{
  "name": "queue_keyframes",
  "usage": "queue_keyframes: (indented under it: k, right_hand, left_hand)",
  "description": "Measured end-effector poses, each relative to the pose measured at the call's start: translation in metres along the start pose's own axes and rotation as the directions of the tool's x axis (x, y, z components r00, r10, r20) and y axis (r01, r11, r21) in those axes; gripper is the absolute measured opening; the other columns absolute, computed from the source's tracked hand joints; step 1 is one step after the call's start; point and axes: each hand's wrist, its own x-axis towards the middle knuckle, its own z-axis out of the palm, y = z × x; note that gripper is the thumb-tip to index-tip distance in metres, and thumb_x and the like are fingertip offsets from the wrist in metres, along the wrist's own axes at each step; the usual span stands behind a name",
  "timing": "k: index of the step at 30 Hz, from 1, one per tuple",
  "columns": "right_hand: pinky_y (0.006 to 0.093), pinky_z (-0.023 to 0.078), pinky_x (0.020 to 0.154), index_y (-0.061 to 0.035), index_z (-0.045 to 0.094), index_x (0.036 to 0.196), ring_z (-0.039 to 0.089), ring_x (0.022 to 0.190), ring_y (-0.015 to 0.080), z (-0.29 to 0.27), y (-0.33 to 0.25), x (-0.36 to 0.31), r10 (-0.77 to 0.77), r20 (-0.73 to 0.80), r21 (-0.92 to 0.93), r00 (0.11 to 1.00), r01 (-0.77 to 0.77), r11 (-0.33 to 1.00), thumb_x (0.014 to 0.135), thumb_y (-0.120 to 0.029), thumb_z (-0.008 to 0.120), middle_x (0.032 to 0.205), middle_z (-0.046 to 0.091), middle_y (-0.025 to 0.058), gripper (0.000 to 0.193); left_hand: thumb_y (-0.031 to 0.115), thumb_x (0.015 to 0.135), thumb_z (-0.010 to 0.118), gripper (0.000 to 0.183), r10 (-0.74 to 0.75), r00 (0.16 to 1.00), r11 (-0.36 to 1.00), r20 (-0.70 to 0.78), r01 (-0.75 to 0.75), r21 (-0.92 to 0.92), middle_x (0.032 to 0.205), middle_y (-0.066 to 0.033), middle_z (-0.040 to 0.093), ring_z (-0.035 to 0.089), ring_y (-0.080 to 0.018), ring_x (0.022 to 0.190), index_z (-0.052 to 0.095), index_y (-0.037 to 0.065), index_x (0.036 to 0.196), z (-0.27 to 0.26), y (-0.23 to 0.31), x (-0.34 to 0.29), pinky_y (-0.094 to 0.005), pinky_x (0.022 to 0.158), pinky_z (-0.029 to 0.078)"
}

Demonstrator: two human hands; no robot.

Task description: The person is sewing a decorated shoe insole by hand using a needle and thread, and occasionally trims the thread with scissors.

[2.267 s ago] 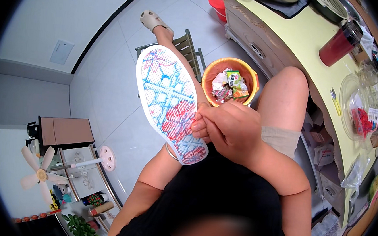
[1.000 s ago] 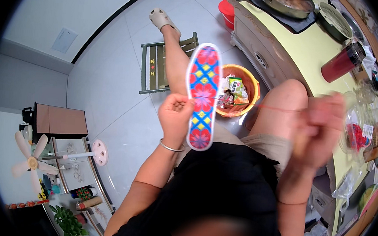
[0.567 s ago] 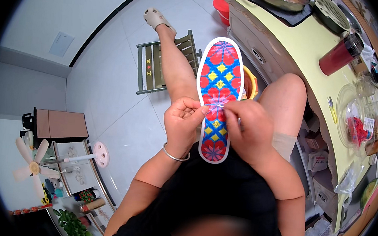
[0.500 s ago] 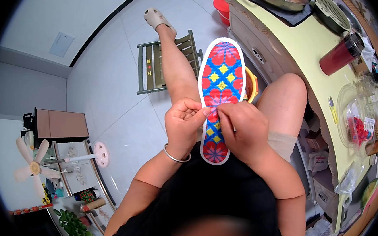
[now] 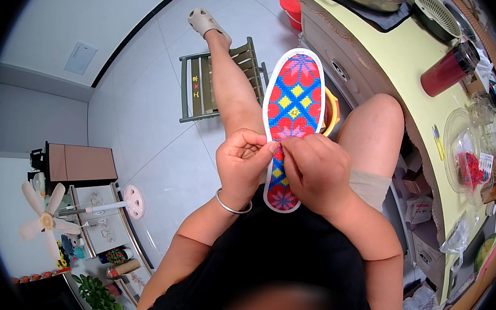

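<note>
Head view, looking down at lap. I see embroidered insole [image 5: 293,109], red, blue, yellow pattern, white edge, held upright between knees. Left hand [image 5: 241,165] pinches insole's left edge, fingers curled closed. Right hand [image 5: 315,171] covers its middle, fingers closed on it; needle, if any, hidden. My judgement: keep insole steady, grip near stitch point. Yellow basket [image 5: 332,112] behind; green folding stool [image 5: 216,79] on floor.

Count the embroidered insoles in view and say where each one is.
1. The embroidered insole is held upright over the person's lap, pinched at its middle by the left hand and the right hand. Others may lie hidden in the orange basket behind it.
</note>
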Motion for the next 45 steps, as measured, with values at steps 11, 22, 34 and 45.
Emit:
queue_keyframes:
  k: [11, 22, 34, 45]
  right_hand:
    - [0.0336, 0.044, 0.051, -0.0084, 0.052, 0.073, 0.055, 0.058, 0.0219, 0.004, -0.004, -0.004, -0.032, 0.027, -0.028, 0.999, 0.033, 0.999, 0.069, -0.006, 0.063, 0.062, 0.049, 0.0050, 0.012]
    - [0.0364, 0.047, 0.055, -0.0036, 0.057, 0.086, 0.060, 0.062, 0.0272, 0.004, -0.009, -0.005, 0.144, 0.058, 0.175, 0.988, -0.152, 0.973, 0.077, -0.004, 0.062, 0.069, 0.058, 0.0089, 0.010]
    - [0.0239, 0.046, 0.074, 0.0015, 0.065, 0.089, 0.058, 0.087, 0.0119, -0.007, 0.022, -0.002, 0.625, 0.256, 0.803, 0.737, -0.522, 0.288, 0.087, -0.005, 0.061, 0.096, 0.063, 0.0050, 0.008]
    - [0.0355, 0.055, 0.079, -0.0012, 0.051, 0.121, 0.063, 0.094, 0.0227, 0.018, 0.019, -0.024, 0.601, 0.646, 0.758, 0.471, -0.300, -0.579, 0.095, -0.018, 0.050, 0.111, 0.061, 0.0127, 0.031]
  left_hand:
    - [-0.007, 0.073, 0.073, 0.014, 0.363, 0.931, 0.795, 0.029, -0.326, 0.511, 0.073, -0.0067, 0.063, 0.059, -0.0098, 0.067, 0.061, -0.003, 0.080, 0.000, -0.008, -0.005, -0.0215, 0.061, 0.047]
    - [-0.009, 0.071, 0.071, 0.017, 0.518, 0.834, 0.629, 0.190, -0.522, 0.576, 0.073, -0.0107, 0.064, 0.060, -0.0168, 0.062, 0.061, -0.003, 0.083, -0.001, -0.006, 0.000, -0.0238, 0.057, 0.048]
    - [0.000, 0.087, 0.060, 0.014, -0.047, 0.987, 0.948, 0.151, 0.092, -0.304, 0.096, -0.0111, 0.064, 0.060, -0.0150, 0.087, 0.058, -0.006, 0.100, -0.007, 0.003, 0.001, -0.0272, 0.082, 0.049]
    - [0.002, 0.087, 0.060, 0.012, -0.209, 0.938, 0.942, 0.277, 0.269, -0.202, 0.097, -0.0117, 0.065, 0.062, -0.0138, 0.086, 0.058, -0.004, 0.098, -0.002, -0.010, -0.002, -0.0267, 0.082, 0.050]
